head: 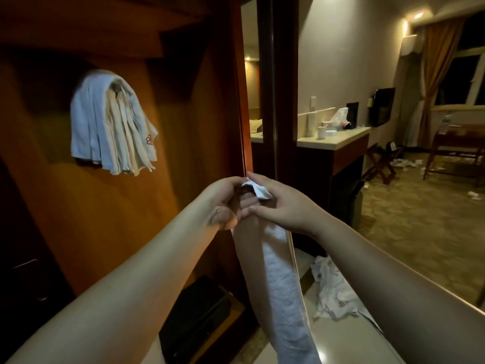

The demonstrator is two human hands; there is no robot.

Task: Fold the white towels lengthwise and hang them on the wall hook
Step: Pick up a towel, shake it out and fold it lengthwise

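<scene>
Wood-panelled wall (105, 232) with one towel bundle (112, 122); two hands' fingers (245, 202) clamped on one folded towel (283, 285).

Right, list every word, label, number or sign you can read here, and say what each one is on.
No readable text anywhere.
Hanging towels: a small red embroidered emblem on a corner, a motif with no legible letters.
Crumpled towels on the floor: a similar red mark, too small to read.
Items on the counter: any labels are too small and blurred.
Towel in the hands: no marking visible.
</scene>
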